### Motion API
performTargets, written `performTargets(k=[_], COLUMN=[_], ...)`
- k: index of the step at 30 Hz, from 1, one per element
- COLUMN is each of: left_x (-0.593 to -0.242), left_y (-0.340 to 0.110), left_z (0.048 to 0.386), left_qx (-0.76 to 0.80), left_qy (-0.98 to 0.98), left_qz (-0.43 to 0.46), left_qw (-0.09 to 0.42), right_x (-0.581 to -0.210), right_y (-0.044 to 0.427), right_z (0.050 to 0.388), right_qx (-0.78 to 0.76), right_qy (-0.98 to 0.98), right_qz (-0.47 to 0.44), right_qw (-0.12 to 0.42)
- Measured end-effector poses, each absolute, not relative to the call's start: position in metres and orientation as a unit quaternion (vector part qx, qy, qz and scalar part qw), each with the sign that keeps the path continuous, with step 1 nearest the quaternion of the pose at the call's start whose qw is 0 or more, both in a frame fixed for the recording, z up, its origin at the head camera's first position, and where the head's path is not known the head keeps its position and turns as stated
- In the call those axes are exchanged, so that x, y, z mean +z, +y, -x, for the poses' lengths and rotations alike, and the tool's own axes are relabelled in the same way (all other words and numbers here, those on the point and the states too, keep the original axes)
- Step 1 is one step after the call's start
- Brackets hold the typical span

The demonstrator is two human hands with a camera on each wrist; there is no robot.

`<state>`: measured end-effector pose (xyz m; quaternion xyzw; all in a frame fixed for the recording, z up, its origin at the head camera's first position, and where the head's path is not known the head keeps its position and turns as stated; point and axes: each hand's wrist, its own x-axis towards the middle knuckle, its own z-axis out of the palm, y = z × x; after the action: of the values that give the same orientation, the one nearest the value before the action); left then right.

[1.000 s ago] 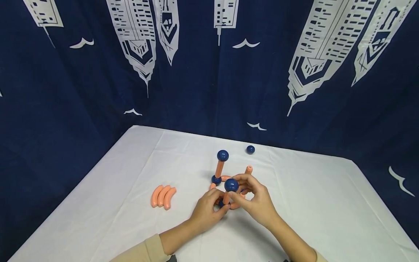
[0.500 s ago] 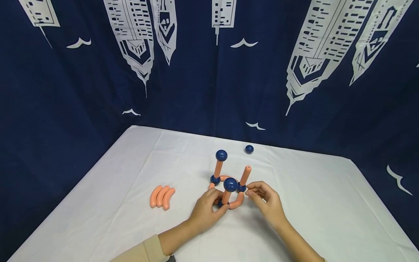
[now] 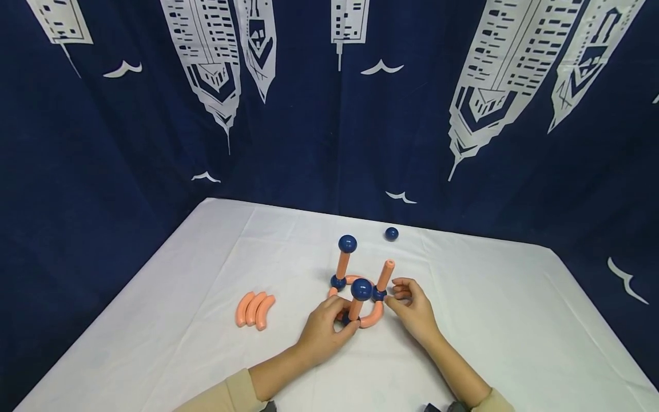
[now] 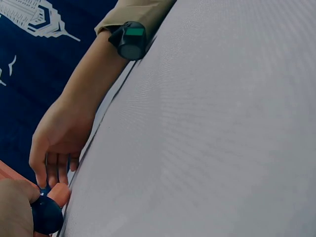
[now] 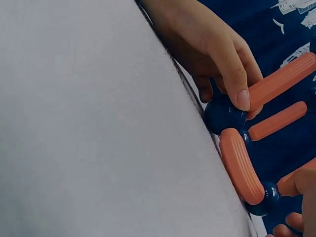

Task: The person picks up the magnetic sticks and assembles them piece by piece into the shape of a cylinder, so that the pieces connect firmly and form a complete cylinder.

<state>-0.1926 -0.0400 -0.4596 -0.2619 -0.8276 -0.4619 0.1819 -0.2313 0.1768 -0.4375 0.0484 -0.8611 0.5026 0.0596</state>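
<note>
A toy frame of blue balls and orange rods stands on the table. Curved orange rods [image 3: 373, 316] join its base balls. Upright rods rise from them: the far-left one bears a blue ball [image 3: 347, 244] on top, as does the near one [image 3: 361, 289]. The right-hand upright rod [image 3: 385, 276] has a bare top. My left hand [image 3: 324, 332] holds the near base ball [image 5: 224, 114] between thumb and fingers. At the frame's right, my right hand [image 3: 416, 312] has its thumb at the right base ball [image 3: 378, 294]. Its other fingers are loosely bent, apart from the rod.
A loose blue ball [image 3: 392, 233] lies near the table's far edge. Several curved orange rods [image 3: 255, 310] lie side by side at the left. White cloth covers the table [image 3: 206, 257]. Behind hangs a dark blue curtain [image 3: 309, 143] with white prints.
My right hand first drew back from behind the near upright to the frame's right side, then shifted slightly left, fingers a little higher. My left hand kept its grip on the near corner.
</note>
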Motion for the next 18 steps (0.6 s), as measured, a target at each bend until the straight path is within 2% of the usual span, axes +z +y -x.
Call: performTargets(k=[8, 18], left_x=[-0.4587, -0.4584], left_y=[-0.0401, -0.04], left_z=[0.1947, 0.1921], left_qx=[-0.455, -0.45], left_qy=[-0.832, -0.838], left_qz=[0.261, 0.248], left_qw=[0.18, 0.184], right_x=[-0.4447, -0.4449], right_y=[0.1748, 0.1756], right_z=[0.2365, 0.2319], right_qx=[0.472, 0.455], right_qy=[-0.874, -0.885], right_qz=[-0.092, -0.065], right_qw=[0.066, 0.075])
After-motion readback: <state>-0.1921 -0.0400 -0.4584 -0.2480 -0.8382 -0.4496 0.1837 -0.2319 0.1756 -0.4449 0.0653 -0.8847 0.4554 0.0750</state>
